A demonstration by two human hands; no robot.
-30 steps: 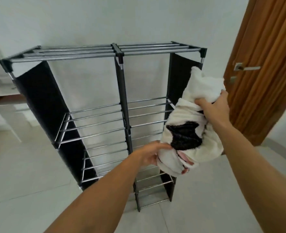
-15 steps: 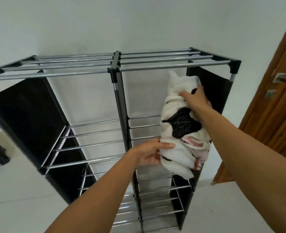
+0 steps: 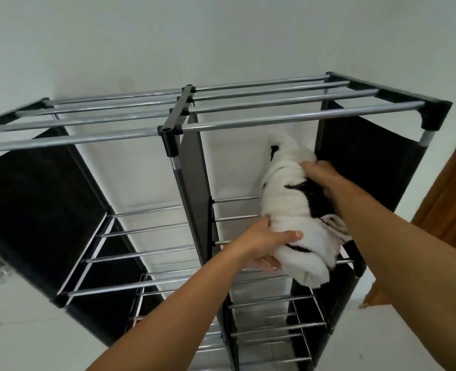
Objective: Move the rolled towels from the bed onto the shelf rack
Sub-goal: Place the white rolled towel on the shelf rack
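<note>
The rolled towel (image 3: 288, 210), white with black patches, lies lengthwise in the right upper bay of the shelf rack (image 3: 302, 121), on or just above its rails. The left hand (image 3: 264, 245) clasps its near end, the right hand (image 3: 319, 175) grips its far part. Placing is under way; next, I judge, settle it and let go.

The rack (image 3: 173, 135) stands on a pale tiled floor (image 3: 20, 330) against a white wall, a frame of metal rods with black fabric side panels, split by a centre post into left and right columns of rod shelves. A rolled white-and-black towel (image 3: 291, 210) lies lengthwise over the rods of the upper right shelf, its near end overhanging the front rod.
</note>
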